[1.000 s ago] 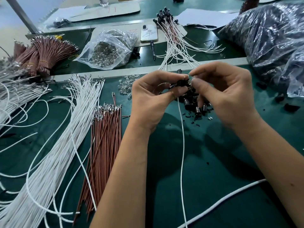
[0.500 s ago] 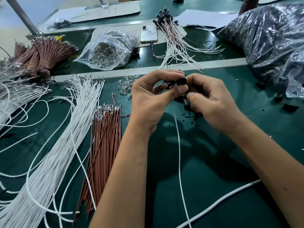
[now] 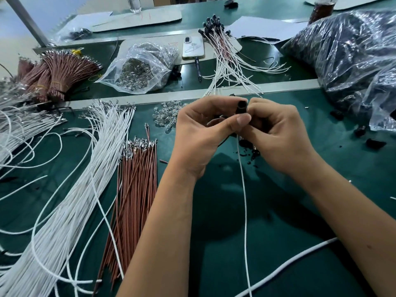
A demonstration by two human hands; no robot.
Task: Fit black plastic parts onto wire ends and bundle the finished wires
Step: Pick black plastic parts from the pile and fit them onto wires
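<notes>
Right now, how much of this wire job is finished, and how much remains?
Done: a fan of wires with black caps lies beyond the hands, not visibly tied. In hand: the left hand and right hand pinch a black plastic part with one white wire hanging below. Left: a large pile of white wires and brown wires with bare ends.

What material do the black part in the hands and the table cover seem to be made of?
Black part, pinched by the left hand and right hand: probably moulded plastic, matte black with a dull sheen. Table cover: likely a rubber or vinyl mat, dark green, smooth, with soft reflections.
</notes>
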